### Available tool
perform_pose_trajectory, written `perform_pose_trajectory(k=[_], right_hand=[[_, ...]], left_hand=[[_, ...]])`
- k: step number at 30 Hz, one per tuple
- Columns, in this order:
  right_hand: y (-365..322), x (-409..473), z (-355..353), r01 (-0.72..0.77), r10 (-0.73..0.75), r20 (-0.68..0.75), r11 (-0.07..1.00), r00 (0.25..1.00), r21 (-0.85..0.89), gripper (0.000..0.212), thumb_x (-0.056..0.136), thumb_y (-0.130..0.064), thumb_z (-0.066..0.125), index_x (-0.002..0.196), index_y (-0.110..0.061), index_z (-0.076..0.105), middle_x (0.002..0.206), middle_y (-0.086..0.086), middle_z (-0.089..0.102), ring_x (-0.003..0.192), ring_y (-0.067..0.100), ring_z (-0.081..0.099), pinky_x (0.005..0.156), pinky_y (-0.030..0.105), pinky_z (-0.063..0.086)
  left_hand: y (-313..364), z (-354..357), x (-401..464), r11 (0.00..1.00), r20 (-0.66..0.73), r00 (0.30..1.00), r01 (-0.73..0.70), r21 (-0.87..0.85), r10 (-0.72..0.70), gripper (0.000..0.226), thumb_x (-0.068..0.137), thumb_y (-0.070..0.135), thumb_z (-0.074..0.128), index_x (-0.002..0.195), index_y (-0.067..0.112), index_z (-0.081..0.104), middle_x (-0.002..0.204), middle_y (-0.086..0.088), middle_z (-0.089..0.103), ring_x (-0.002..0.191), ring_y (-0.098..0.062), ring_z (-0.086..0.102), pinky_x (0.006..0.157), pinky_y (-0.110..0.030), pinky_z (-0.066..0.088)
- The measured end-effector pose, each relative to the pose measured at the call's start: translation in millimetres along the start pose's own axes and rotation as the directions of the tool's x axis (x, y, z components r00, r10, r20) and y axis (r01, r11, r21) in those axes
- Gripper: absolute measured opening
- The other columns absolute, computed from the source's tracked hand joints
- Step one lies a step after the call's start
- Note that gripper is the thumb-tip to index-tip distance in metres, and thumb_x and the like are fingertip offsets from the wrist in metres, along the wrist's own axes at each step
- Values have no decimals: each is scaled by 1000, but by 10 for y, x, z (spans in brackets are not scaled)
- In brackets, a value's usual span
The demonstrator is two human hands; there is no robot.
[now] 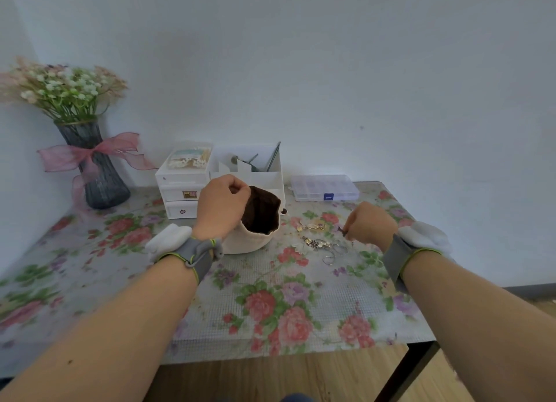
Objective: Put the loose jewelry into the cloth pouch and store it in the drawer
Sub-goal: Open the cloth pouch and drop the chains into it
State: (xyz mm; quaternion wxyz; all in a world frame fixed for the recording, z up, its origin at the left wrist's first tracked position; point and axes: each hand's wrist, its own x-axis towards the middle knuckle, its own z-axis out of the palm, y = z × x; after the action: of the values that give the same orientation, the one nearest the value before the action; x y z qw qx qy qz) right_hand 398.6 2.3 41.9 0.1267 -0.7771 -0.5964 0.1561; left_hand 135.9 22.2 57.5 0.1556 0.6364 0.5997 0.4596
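**Pouch held open, a small piece pinched beside the jewelry heap**

The person stands at the near edge of the table (301,320), which wears a flowered cover. Their left hand (221,206) is closed on the rim of the cloth pouch (249,239), pinching the top edge and holding the mouth wide so its dark brown lining shows. The cream-coloured pouch sits on the table towards the far edge, just in front of the white drawer unit (180,191).

The right hand (370,224) is curled, its fingertips nipping a small dark piece (341,230) just above the table surface. It is too small to say exactly what it is. Close to the left of that hand, between it and the pouch, lies the loose jewelry (323,245): a tangle of silver rings and charms, with a few gold pieces a little farther back.

Both drawers in the unit look shut. Beside it stands a white organiser (249,164) with tools in it, and to the right, against the far edge, a clear compartment box (325,187). In the far left corner a grey vase (96,167) with flowers and a pink ribbon stands by the wall.
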Motion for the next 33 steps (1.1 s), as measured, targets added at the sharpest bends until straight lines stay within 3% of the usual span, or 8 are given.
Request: perform_pose_trajectory(k=[4, 6, 11, 13, 16, 20, 26, 33], right_hand=[[-34, -10, -69, -13, 23, -42, 973, 999, 229, 8, 82, -11, 72, 75, -6, 72, 80, 12, 71, 73, 25, 68, 77, 41, 61], [-82, -23, -117, -27, 50, -50, 920, 998, 391, 18, 83, -10, 71, 67, -12, 65, 79, 14, 69, 67, 22, 63, 66, 36, 60], [-321, -46, -296, 62, 61, -165, 757, 984, 651, 7, 82, -1, 68, 85, 5, 69, 81, 21, 67, 57, 19, 57, 57, 29, 53], [-448, -47, -421, 118, 65, -228, 702, 971, 702, 4, 81, -2, 68, 77, -2, 69, 82, 20, 70, 61, 22, 60, 59, 29, 54], [-646, -59, -637, 198, 40, -293, 648, 955, 735, 12, 82, -5, 67, 71, -9, 66, 82, 18, 71, 60, 19, 62, 62, 28, 55], [-875, -79, -886, 285, 27, -386, 628, 922, 724, 6, 82, -6, 66, 76, -6, 69, 78, 15, 70, 57, 16, 63, 58, 24, 54], [-1223, -155, -1176, 404, 8, -515, 610, 857, 682, 18, 78, -9, 66, 63, -18, 65, 75, 12, 73, 56, 14, 65, 58, 22, 53], [-1636, -273, -1387, 497, -28, -603, 598, 797, 629, 21, 75, -14, 66, 57, -24, 62, 67, 1, 73, 78, 23, 74, 80, 45, 60]], left_hand=[[-1, 0, 11, 999, 15, 1000, 23, -36, -22, 10, 84, 25, 57, 79, 25, 65, 69, 22, 55, 66, 5, 50, 56, -13, 36], [-4, 3, 21, 995, 35, 998, 56, -78, -53, 9, 84, 24, 58, 78, 26, 65, 70, 20, 57, 68, 4, 51, 60, -19, 40], [13, -2, 19, 983, 58, 992, 116, -142, -108, 12, 83, 23, 59, 74, 30, 63, 71, 19, 58, 70, 4, 51, 67, -23, 41], [32, -18, 28, 975, 70, 989, 137, -175, -127, 14, 83, 22, 59, 72, 31, 62, 72, 19, 58, 70, 4, 50, 70, -23, 41], [63, -49, 29, 956, 92, 982, 181, -229, -163, 13, 84, 21, 59, 74, 27, 63, 73, 16, 59, 71, -2, 53, 75, -26, 44], [98, -70, 24, 922, 109, 965, 261, -286, -239, 10, 84, 20, 60, 76, 21, 66, 72, 9, 61, 80, -16, 57, 81, -30, 48], [110, -118, 12, 866, 152, 940, 342, -364, -307, 15, 84, 20, 60, 70, 20, 65, 70, -1, 61, 70, -19, 56, 69, -31, 47], [96, -176, -22, 844, 186, 930, 366, -391, -317, 15, 84, 19, 59, 71, 17, 65, 72, -6, 62, 65, -20, 55, 70, -34, 51]])
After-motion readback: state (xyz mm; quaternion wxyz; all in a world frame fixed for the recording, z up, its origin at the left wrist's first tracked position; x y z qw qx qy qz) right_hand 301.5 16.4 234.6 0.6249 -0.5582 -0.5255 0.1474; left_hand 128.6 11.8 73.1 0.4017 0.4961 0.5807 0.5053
